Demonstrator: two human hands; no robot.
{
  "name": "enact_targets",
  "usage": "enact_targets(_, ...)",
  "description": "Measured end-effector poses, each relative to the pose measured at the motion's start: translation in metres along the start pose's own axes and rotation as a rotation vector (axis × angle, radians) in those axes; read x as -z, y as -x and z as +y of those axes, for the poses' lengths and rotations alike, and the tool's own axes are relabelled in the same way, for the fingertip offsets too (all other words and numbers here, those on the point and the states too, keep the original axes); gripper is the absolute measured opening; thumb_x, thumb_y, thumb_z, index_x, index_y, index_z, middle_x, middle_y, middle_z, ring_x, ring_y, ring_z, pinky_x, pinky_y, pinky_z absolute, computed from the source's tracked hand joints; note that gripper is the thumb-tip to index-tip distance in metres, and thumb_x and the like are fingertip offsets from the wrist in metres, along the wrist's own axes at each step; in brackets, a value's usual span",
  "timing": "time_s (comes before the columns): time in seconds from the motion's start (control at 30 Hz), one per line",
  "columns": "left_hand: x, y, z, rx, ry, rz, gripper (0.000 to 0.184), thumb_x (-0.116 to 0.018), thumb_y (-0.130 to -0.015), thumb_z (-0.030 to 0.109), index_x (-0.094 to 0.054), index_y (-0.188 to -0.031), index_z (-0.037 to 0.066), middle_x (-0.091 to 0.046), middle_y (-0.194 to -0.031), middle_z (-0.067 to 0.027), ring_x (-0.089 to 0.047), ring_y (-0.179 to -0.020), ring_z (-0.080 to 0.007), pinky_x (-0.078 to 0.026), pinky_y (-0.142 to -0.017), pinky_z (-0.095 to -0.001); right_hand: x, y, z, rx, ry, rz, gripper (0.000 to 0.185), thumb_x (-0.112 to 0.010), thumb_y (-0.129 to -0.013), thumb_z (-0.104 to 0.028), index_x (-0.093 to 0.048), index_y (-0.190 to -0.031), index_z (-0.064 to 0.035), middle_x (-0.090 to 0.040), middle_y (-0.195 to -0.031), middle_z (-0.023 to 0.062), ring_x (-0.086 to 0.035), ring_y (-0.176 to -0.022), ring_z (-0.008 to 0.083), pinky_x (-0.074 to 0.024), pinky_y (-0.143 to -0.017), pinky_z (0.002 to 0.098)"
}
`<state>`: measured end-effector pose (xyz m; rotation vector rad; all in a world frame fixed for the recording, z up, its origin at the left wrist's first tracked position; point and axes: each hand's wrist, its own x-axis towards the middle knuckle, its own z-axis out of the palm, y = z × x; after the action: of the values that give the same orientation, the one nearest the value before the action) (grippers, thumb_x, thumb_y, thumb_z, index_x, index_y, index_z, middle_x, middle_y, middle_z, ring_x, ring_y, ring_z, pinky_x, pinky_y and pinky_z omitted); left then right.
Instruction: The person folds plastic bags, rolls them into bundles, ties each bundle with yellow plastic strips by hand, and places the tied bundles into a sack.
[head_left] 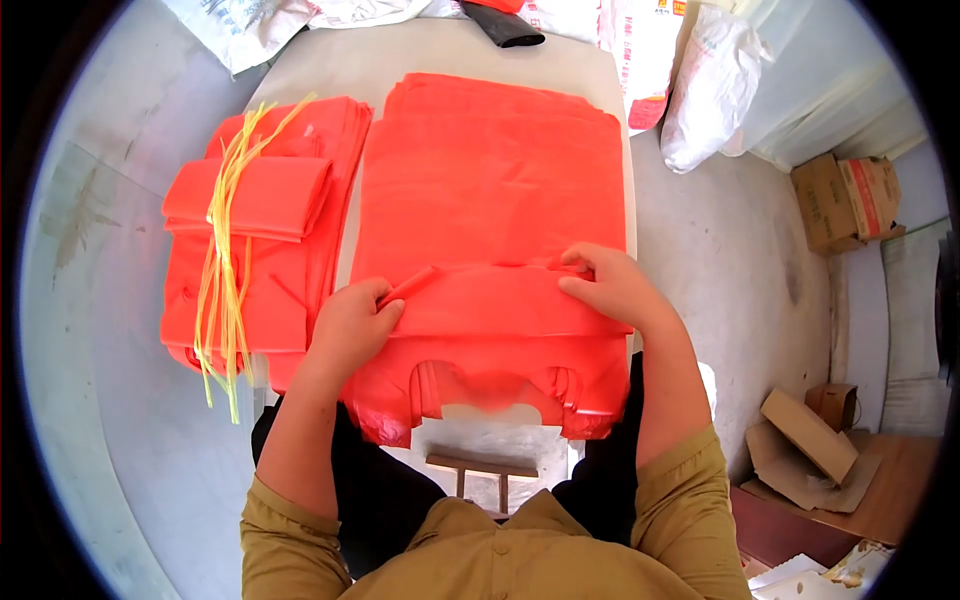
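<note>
A wide stack of red plastic carrier bags [490, 190] lies flat on the table in front of me, its cut-out handles hanging over the near edge. Across the stack runs a folded-over band of red plastic. My left hand [358, 322] pinches the left end of this fold between thumb and fingers. At the right end, my right hand [606, 284] has thumb and fingers closed around the fold's edge. To the left sits a second pile of red bags [275, 290] with a folded bundle [250, 200] on top. Yellow plastic ties [228, 210] are draped over that bundle.
White sacks [715, 85] stand beyond the table [570, 62] at the back and right. A dark tube-like item [510, 28] lies at the far edge. Cardboard boxes [840, 205] rest on the right, with an opened carton [810, 450] lower down.
</note>
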<state>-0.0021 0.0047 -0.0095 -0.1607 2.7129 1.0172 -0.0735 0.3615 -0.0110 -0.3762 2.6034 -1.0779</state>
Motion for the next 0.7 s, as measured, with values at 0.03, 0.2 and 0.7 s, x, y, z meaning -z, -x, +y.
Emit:
enact_targets(0.03,0.001,0.0,0.002,0.019,-0.007,-0.001,0.024,-0.069,-0.094,0.023,-0.066,-0.093,0.0,-0.065,-0.082,-0.0209,-0.066,-0.079,-0.0377,-0.05,-0.069,-0.0456,0.005,0.005,0.001,-0.015,-0.003,0.005,0.03,-0.072,-0.093,-0.015,-0.065,-0.119,-0.0016,-0.064,-0.084,0.0039,-0.058,-0.077,0.0166,-0.0516,-0.074,0.0339)
enact_targets(0.2,-0.002,-0.002,-0.002,0.019,-0.011,0.03,0.025,-0.068,-0.094,0.024,-0.064,-0.09,-0.001,-0.066,-0.084,-0.0219,-0.066,-0.081,-0.0405,-0.05,-0.071,-0.047,0.025,0.029,0.005,-0.225,-0.016,-0.077,0.034,-0.071,-0.092,-0.008,-0.06,-0.123,-0.0029,-0.061,-0.083,0.0015,-0.058,-0.081,0.0129,-0.0505,-0.074,0.0319)
enact_targets(0.7,0.011,0.0,-0.031,0.049,0.433,-0.18,0.022,-0.07,-0.09,0.008,-0.057,-0.107,0.007,-0.056,-0.085,-0.0029,-0.054,-0.08,-0.0125,-0.047,-0.073,-0.0316,0.017,0.043,-0.003,-0.091,0.214,0.006,0.025,-0.073,-0.09,-0.015,-0.068,-0.113,-0.0059,-0.064,-0.116,0.0103,-0.066,-0.108,0.0313,-0.0532,-0.092,0.0399)
